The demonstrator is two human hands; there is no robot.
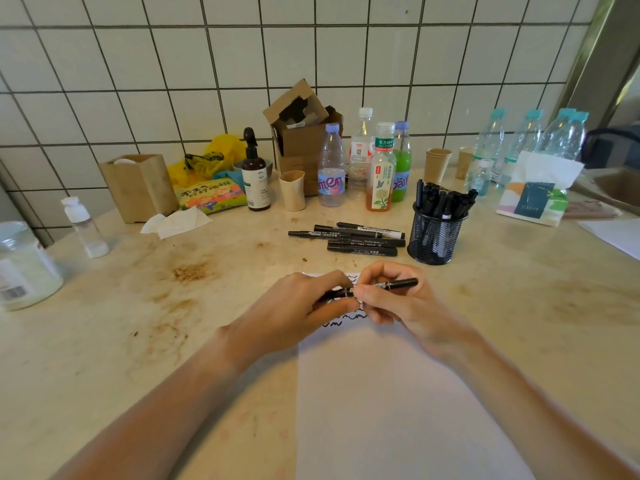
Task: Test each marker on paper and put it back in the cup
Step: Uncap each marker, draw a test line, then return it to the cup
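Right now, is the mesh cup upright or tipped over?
Upright: the mesh cup stands on its base on the table, markers sticking up from it.

We see a black wire-mesh metal cup (437, 237), matt white paper (381, 393), and a smooth, stained stone-like tabletop (138, 341).

Both forearms come in from the bottom edge, bare, converging toward centre. Left hand (298, 306) palm down, fingers curled, tips meeting the right hand's. Right hand (391, 299) knuckles up, fingers curled, thumb and forefinger pinching a marker (398, 284) near its middle. Marker lies roughly level, one end into the left hand's fingers, which grip it. Wrists well apart, hands touching at the fingertips.
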